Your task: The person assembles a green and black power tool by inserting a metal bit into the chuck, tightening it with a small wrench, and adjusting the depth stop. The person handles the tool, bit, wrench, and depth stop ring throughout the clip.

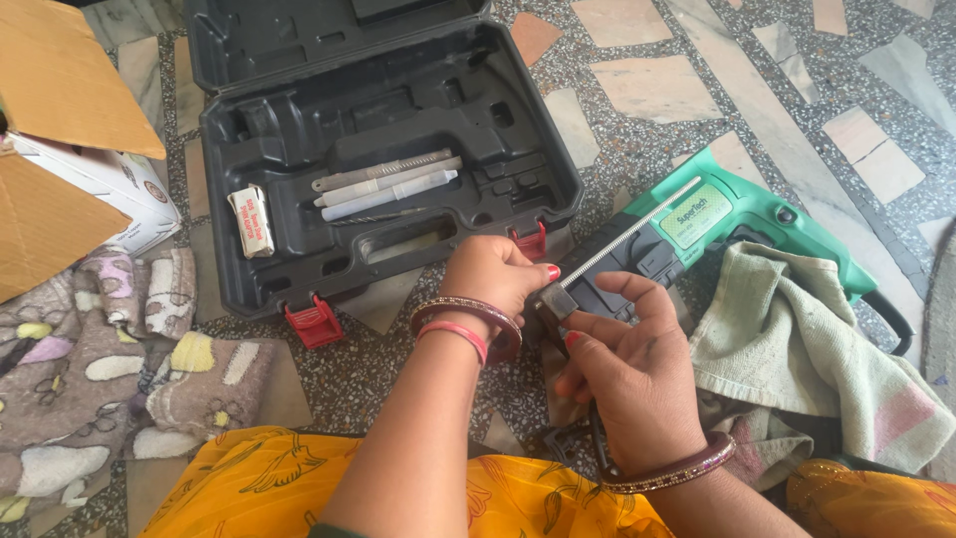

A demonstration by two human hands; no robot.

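Note:
A green and black power drill [737,214] lies on the stone floor at the right, partly under a pale cloth [797,349]. A thin metal depth rod [627,234] runs along the drill's front handle. My left hand [493,279] pinches the near end of the rod at the black handle clamp [558,299]. My right hand [627,369] grips the same black handle from below, thumb on top. Both wrists wear bangles.
An open black tool case [378,149] with red latches lies behind my hands, holding several drill bits [383,184] and a small white packet [251,221]. A cardboard box [70,139] stands at the left. A patterned cloth [110,369] lies at lower left.

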